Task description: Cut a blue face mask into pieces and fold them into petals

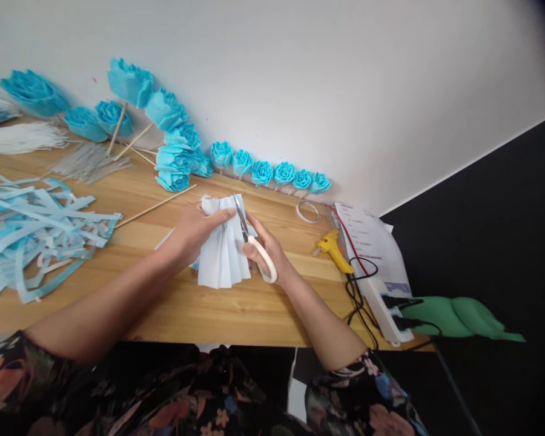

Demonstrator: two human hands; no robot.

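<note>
Left hand (194, 229): closed, thumb flat on a pale-blue, pleated sheet of thin, fabric-like material (223, 257), fingers mostly hidden behind it. The sheet is over the light-brown wooden bench (254, 321), its lower end fanned out. Right hand (275, 251): closed on white-handled metal scissors (269, 269), blades pointing away at the sheet's right edge; blade opening cannot be told. Beyond, to the right, lies a yellow plastic glue gun (332, 245). Farthest, bright-blue ruffled flowers (262, 173) line the white wall (345, 91).
</note>
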